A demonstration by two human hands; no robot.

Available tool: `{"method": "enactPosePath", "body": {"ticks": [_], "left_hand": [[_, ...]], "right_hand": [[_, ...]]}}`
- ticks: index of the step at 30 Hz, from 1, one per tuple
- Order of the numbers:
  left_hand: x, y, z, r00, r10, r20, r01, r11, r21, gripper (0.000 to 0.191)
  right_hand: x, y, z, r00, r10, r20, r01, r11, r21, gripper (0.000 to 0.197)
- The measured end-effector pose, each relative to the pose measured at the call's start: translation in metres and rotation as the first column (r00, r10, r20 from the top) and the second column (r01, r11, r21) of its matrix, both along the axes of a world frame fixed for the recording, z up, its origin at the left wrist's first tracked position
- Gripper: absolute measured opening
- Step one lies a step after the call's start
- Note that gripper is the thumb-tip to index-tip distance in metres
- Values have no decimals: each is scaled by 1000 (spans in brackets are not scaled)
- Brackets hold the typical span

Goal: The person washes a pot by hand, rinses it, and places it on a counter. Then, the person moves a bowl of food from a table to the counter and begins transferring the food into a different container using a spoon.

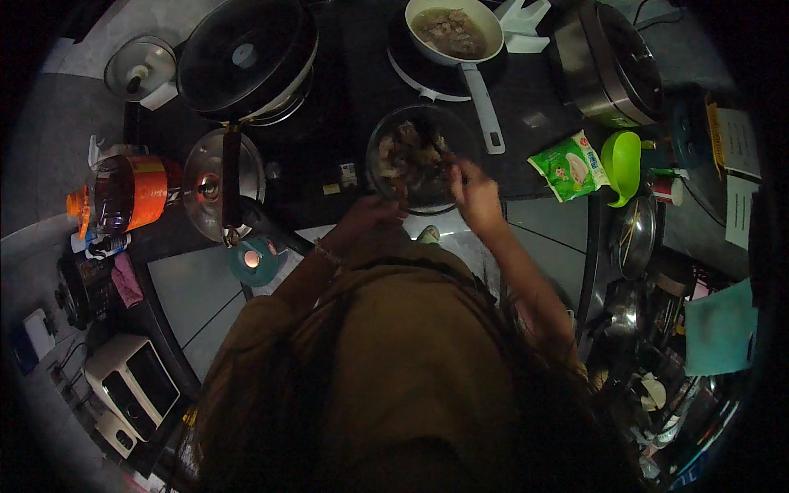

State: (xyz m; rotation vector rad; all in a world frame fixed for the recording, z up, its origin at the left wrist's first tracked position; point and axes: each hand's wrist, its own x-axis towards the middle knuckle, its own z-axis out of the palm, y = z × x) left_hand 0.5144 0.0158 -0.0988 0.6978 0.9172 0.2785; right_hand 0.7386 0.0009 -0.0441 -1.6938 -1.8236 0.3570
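A clear glass bowl (pixel 373 179) stands at the counter's front edge, with brownish pieces of food (pixel 404 151) in it, possibly meat. My left hand (pixel 379 211) holds the bowl's near left rim, its fingertips partly hidden. At the bowl's right side, my right hand (pixel 476 194) is curled with its fingertips over the food. Whether it grips a thin utensil or a piece of food is too dark to tell. Behind the bowl, a pale saucepan (pixel 484 101) with meat pieces in cloudy liquid (pixel 453 34) sits on a round hot plate (pixel 410 86).
A large lidded pan (pixel 246 55) stands back left, its handle pointing toward me over a metal lid (pixel 197 185). An orange-labelled bottle (pixel 145 191) is at left. To the right are a green food packet (pixel 570 166), a lime-green scoop (pixel 621 163) and a rice cooker (pixel 607 68).
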Motion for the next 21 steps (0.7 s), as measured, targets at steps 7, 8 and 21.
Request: {"method": "enactPosePath", "body": {"ticks": [7, 8, 21], "left_hand": [[0, 3, -7, 999, -4, 53, 6, 1000, -24, 32], [0, 2, -5, 999, -5, 54, 6, 1000, -17, 32], [5, -14, 3, 994, 84, 68, -84, 996, -8, 31]], "right_hand": [[20, 6, -6, 507, -350, -788, 151, 936, -319, 39], [20, 3, -5, 508, -345, -789, 152, 938, -313, 39], [65, 49, 79, 466, -240, -852, 319, 943, -91, 41]]}}
